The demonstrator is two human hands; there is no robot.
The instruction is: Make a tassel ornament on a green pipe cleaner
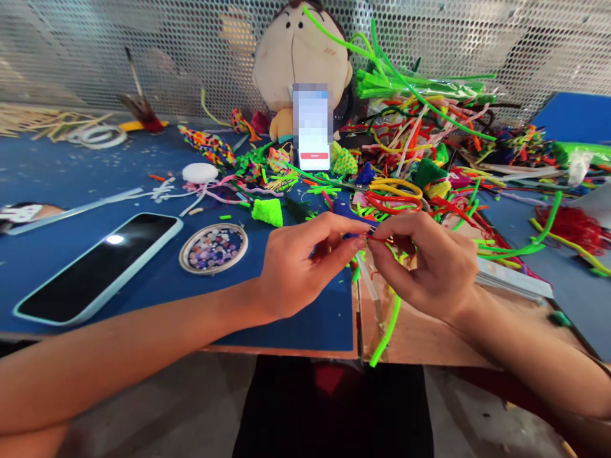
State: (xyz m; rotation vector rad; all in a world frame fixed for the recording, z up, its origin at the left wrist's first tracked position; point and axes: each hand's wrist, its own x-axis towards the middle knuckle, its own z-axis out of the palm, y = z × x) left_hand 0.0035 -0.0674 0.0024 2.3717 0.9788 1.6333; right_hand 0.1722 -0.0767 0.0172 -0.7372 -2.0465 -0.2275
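My left hand (pixel 300 264) and my right hand (pixel 424 261) meet fingertip to fingertip above the table's front edge. Both are closed in a pinch around a small thin red piece (pixel 369 236), mostly hidden by the fingers, so its kind is unclear. Just behind the fingertips lies something dark blue (pixel 344 208). A bright green pipe cleaner (pixel 389 331) extends below my right hand to the table's front edge; whether it touches the hand I cannot tell. Left of my left hand sit a fuzzy green piece (pixel 267 213) and a round dish of beads (pixel 214 249).
A phone (pixel 100 267) lies at the left; another phone (pixel 314 137) stands lit against a plush toy (pixel 300 57). Scissors with yellow-orange handles (pixel 394 189) lie among heaped pipe cleaners (pixel 420 130). A perforated metal panel (pixel 181 57) closes off the back.
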